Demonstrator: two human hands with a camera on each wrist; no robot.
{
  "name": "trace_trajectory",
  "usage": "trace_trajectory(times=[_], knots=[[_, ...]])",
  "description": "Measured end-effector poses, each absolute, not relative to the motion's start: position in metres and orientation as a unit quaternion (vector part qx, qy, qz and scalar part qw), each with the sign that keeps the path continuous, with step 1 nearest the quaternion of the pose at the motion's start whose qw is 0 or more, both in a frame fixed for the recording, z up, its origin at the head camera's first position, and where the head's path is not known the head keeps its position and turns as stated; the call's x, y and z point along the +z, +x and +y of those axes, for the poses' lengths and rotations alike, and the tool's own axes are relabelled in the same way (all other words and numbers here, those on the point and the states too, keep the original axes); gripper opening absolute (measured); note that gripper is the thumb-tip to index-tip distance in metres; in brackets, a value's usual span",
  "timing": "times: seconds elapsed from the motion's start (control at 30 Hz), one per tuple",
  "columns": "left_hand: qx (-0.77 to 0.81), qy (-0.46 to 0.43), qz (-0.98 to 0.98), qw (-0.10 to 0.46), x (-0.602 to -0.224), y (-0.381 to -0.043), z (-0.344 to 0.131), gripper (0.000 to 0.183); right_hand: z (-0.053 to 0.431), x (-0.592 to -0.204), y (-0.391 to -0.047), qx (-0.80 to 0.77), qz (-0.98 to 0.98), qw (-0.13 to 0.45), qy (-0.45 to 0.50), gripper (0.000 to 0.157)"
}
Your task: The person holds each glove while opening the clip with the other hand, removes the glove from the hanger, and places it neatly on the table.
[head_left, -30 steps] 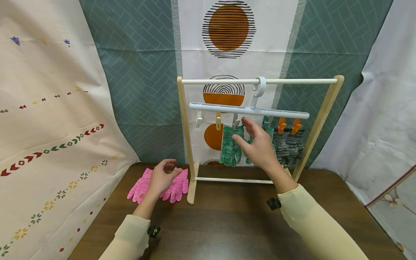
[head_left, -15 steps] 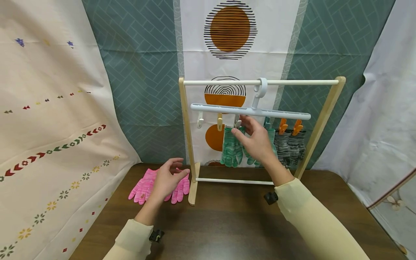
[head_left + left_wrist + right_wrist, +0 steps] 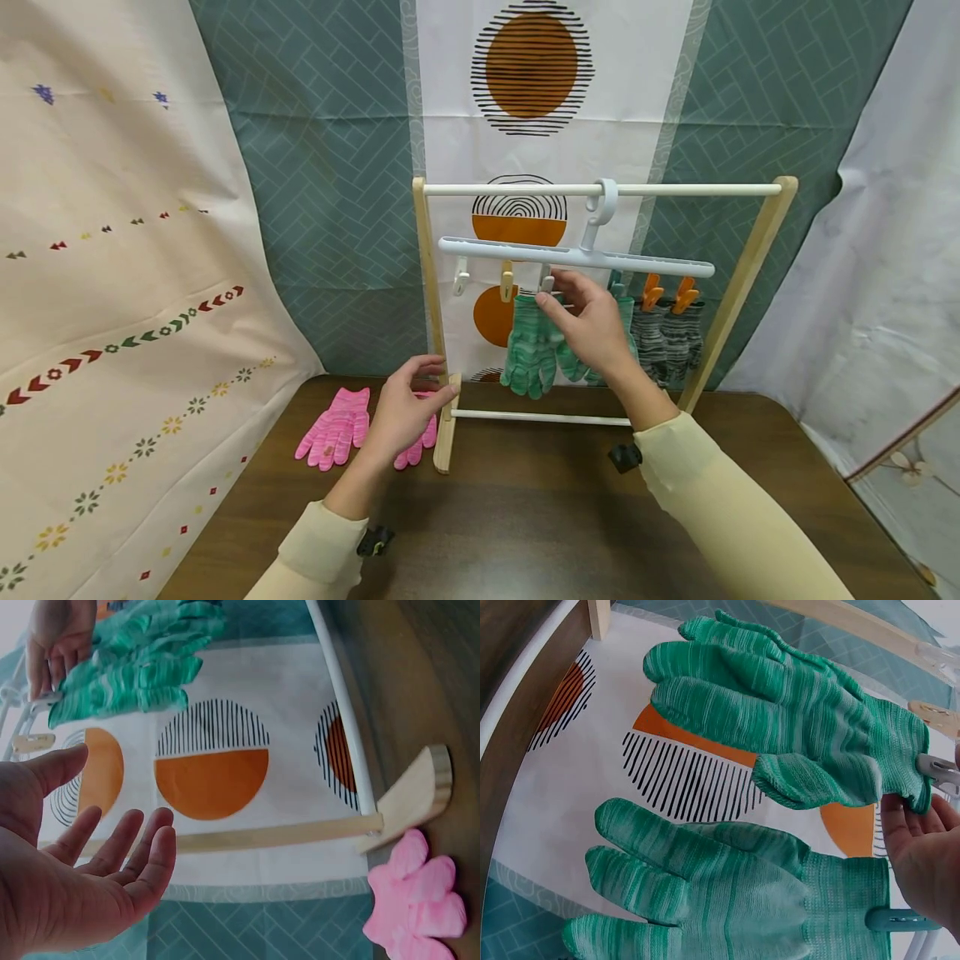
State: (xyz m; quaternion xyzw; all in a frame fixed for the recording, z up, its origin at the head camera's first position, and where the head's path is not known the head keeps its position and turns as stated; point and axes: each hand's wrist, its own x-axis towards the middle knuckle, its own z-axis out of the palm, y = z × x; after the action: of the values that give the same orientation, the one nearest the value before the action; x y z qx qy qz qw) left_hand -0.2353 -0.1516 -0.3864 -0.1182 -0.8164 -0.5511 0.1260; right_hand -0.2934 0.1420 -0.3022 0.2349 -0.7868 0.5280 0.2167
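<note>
My right hand [image 3: 598,332] is at the clipped end of the green glove [image 3: 529,348]; pinching or not, I cannot tell | glove hangs fingers-down because the grey clip [image 3: 547,278] holds it below the hanger [image 3: 517,250] | my left hand [image 3: 405,408], relaxed and empty, near the wooden post [image 3: 432,283]

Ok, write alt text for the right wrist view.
A right hand pinches at a grey peg clipped to a striped green glove. Beside it, a second green glove hangs from a teal peg, before a patterned cloth.
</note>
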Motion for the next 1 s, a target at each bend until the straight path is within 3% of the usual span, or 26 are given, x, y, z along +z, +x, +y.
trace_trajectory(times=[0.67, 1.0], knots=[[-0.603, -0.223, -0.760, 0.093, -0.354, -0.262, -0.087, 0.055, 0.137, -0.296, -0.277, 0.519, -0.789, 0.228, 0.238, 0.045], [-0.634, -0.226, -0.736, 0.078, -0.351, -0.269, -0.068, 0.042, 0.137, -0.296, -0.275, 0.522, -0.789, 0.222, 0.236, 0.046]])
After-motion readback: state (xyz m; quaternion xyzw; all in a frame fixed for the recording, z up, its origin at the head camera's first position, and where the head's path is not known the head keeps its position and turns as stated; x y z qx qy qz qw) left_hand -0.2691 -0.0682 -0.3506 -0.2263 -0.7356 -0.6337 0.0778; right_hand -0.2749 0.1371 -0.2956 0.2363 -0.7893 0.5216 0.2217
